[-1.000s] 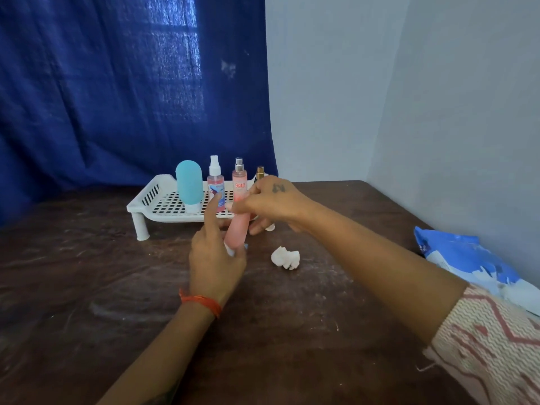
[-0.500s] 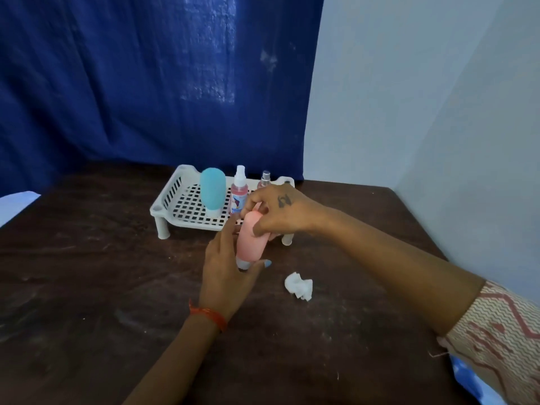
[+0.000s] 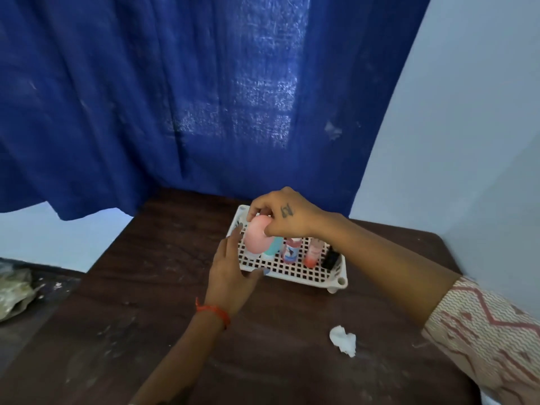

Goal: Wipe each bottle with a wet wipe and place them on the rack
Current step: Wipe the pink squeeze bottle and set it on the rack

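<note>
My right hand (image 3: 285,213) grips the top of a pink rounded bottle (image 3: 256,236) that stands upright at the left end of the white perforated rack (image 3: 295,271). My left hand (image 3: 230,276) is beside the bottle with straight fingers, its thumb touching the rack's front edge. In a row on the rack stand a teal bottle (image 3: 273,249), mostly hidden behind the pink one, a pink spray bottle with a blue label (image 3: 291,252), another pink spray bottle (image 3: 313,254) and a small dark bottle (image 3: 331,258). A crumpled white wet wipe (image 3: 344,342) lies on the dark wooden table (image 3: 131,302).
A blue curtain (image 3: 175,97) hangs behind the table and a pale wall (image 3: 467,141) closes the right side. A crumpled greenish bag (image 3: 14,290) lies on the floor at the far left. The table's near part is bare but scuffed.
The pink bottle went from above the table in front of the rack onto the rack's left end. My left hand let go of it. The camera tilted up and over the rack.
</note>
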`<state>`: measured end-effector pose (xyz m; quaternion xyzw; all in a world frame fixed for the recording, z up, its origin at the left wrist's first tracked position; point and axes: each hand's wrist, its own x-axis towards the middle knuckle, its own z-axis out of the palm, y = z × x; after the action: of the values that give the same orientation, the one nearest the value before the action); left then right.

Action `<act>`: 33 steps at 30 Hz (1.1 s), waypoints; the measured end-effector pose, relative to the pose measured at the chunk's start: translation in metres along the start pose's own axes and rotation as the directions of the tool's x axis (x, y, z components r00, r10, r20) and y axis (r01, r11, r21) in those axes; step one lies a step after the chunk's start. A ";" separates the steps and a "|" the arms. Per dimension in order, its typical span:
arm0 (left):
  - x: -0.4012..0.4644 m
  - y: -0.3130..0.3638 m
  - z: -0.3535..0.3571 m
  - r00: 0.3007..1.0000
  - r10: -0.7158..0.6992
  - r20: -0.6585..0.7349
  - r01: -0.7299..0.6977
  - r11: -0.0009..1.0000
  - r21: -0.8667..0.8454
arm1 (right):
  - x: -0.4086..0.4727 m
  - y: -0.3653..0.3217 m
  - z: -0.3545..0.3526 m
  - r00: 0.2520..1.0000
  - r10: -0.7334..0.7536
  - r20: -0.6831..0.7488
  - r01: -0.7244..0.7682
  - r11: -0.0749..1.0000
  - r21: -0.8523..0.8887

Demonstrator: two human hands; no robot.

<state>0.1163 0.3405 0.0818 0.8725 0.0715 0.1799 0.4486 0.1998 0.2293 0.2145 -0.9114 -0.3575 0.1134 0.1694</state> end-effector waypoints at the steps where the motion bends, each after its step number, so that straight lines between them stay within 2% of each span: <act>1: 0.005 -0.001 -0.003 1.000 -0.005 0.006 0.005 1.000 0.004 | 0.006 -0.001 -0.001 1.000 -0.010 -0.001 0.010 1.000 -0.007; 19: 0.049 -0.028 -0.010 0.985 -0.109 0.136 0.103 0.993 0.050 | 0.073 0.021 0.034 0.993 0.037 0.108 -0.028 0.996 -0.087; 33: 0.060 -0.041 -0.010 0.981 -0.123 0.151 0.117 0.992 0.048 | 0.082 0.036 0.052 0.988 0.054 0.145 -0.046 0.997 -0.063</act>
<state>0.1693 0.3890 0.0684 0.8864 0.0928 0.0834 0.4457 0.2642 0.2731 0.1454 -0.9139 -0.3492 0.1736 0.1127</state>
